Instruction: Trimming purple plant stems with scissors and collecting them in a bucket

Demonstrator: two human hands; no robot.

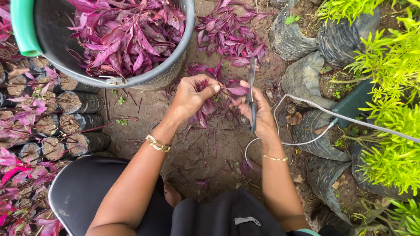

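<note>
My left hand (191,95) is closed around a bunch of purple-red leafy cuttings (204,111) that hang below the palm. My right hand (259,112) grips a pair of scissors (252,94), blades pointing up, and also pinches a purple leaf (237,90) between the two hands. Both wrists wear thin gold bracelets. The hands are close together above bare soil.
A grey bucket (173,70) full of purple cuttings stands at top left. More cuttings (227,32) lie on the ground. Small black soil bags with purple seedlings (52,126) line the left; larger bags with yellow-green plants (389,131) the right. A white hose (332,116) crosses right.
</note>
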